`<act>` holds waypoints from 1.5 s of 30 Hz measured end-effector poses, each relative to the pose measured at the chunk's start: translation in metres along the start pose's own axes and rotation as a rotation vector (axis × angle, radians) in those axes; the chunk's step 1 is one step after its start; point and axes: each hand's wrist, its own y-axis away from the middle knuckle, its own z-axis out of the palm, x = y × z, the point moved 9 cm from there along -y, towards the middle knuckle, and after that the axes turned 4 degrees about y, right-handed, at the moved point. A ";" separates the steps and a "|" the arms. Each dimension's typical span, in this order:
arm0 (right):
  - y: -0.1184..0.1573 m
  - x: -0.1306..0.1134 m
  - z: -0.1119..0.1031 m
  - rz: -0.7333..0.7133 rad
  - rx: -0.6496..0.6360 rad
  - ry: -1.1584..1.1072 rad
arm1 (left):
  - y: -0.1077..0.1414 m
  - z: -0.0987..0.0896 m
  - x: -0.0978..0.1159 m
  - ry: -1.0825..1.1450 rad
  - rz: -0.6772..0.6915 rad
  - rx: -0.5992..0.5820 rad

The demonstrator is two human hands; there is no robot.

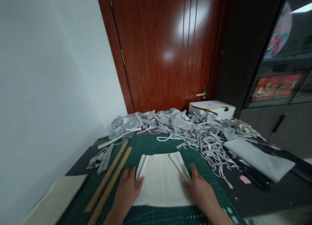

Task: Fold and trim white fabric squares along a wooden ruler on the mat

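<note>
A cream cloth piece (pixel 164 186), narrower at its far end, lies on the green cutting mat (pixel 151 145), with folded strips along both slanted sides. At its left edge is my left hand (pixel 128 187), thumb spread from the fingers and touching the fabric. Across from it, my right hand (pixel 202 192) rests at the right edge, thumb over the cloth and fingers apart. Neither hand is closed around anything. Both hands are slightly blurred.
Two wooden rulers (pixel 109 189) lie left of the cloth. Grey fabric scraps (pixel 180 121) heap along the back and right. Cream fabric (pixel 58 199) sits at the left, a white box (pixel 214 108) at the back right, and a grey-white cloth (pixel 260 156) at the right.
</note>
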 end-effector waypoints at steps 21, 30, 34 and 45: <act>0.015 0.015 0.009 0.011 0.152 0.305 | 0.019 0.016 -0.001 -0.173 -0.123 -0.086; 0.032 0.019 0.006 -0.004 0.244 0.318 | 0.029 0.012 -0.013 -0.203 -0.146 -0.018; 0.023 0.001 -0.009 -0.036 0.280 0.285 | 0.030 -0.022 0.010 -0.209 -0.098 0.209; -0.027 -0.035 -0.007 0.024 0.263 0.249 | 0.033 0.048 0.099 0.063 0.438 -0.038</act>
